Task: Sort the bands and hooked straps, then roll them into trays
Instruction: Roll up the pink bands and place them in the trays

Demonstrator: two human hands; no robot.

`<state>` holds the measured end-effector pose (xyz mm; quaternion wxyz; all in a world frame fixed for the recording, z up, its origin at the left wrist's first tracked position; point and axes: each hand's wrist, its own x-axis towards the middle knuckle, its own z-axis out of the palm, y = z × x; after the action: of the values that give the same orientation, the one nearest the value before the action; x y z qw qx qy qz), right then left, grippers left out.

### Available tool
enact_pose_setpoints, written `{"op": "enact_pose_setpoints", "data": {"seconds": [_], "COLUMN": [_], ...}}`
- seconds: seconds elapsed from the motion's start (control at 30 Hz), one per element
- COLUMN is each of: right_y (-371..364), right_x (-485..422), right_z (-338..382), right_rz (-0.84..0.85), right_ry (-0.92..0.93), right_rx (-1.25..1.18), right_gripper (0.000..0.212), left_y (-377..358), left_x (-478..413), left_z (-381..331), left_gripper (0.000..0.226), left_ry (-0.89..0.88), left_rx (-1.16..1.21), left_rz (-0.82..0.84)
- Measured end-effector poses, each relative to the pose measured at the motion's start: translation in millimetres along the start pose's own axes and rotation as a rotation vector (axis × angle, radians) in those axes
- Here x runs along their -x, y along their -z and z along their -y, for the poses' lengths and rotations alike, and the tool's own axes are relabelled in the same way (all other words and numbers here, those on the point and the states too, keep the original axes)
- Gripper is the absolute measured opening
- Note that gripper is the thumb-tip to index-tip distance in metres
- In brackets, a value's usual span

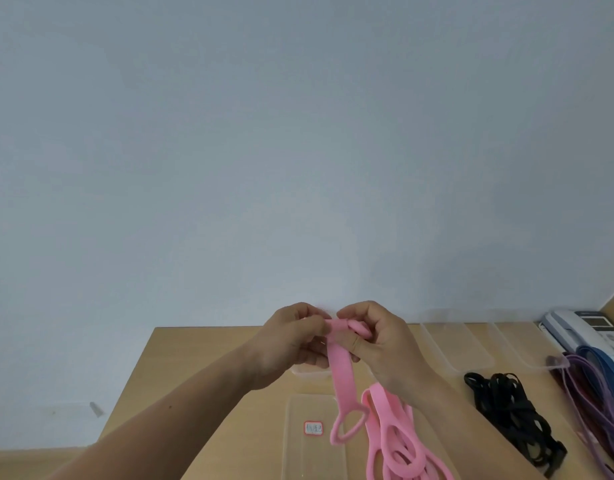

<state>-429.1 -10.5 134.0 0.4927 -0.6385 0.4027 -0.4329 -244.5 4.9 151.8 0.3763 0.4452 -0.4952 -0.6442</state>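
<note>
Pink band (342,368): raised above tabletop (201,375) middle, top end curled, looped tail hanging. Your left hand (291,344) pinches top end; right hand (374,341) grips started roll. Step judged: rolling. Next: you wind tail tight, lower roll into clear tray (298,441) below.

matt pink rubbery band (340,372), clear glossy plastic trays (454,348), black woven straps (510,410), matt wood-grain tabletop (201,362)

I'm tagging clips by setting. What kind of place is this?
Probably an office or workroom: a wooden desk against a plain wall, a desk telephone at its right end, and clear plastic trays.
</note>
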Motion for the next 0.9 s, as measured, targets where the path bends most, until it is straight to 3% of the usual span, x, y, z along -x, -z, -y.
{"op": "enact_pose_setpoints", "data": {"seconds": [0.13,0.3,0.47,0.57,0.63,0.9], "right_y": [-1.6,3.2,4.4,4.0,3.8,8.0], "right_x": [2.7,4.4,5.4,3.8,3.4,3.6], "right_z": [-2.8,-9.7,-2.3,-2.2,-2.3,-8.4], "right_rz": [-0.032,-0.011,0.032,0.04,0.05,-0.02], "right_ry": [0.024,-0.011,-0.076,-0.181,-0.23,-0.131], "right_rx": [0.013,-0.006,-0.137,-0.138,-0.102,0.004], "right_gripper": [0.032,0.043,0.02,0.05,0.054,0.016], "left_y": [-1.7,0.2,-0.3,-1.6,-3.5,-6.9], "left_x": [-0.7,-2.2,-2.5,-2.0,-1.3,-0.8], "left_z": [1.0,3.1,5.6,10.0,12.0,10.8], "left_gripper": [0.023,0.035,0.023,0.02,0.02,0.034], "left_ry": [0.042,0.024,-0.086,-0.12,-0.139,-0.06], "left_rx": [-0.054,0.008,0.003,-0.074,-0.113,-0.166], "left_rz": [0.029,0.002,-0.055,-0.091,-0.089,-0.088]}}
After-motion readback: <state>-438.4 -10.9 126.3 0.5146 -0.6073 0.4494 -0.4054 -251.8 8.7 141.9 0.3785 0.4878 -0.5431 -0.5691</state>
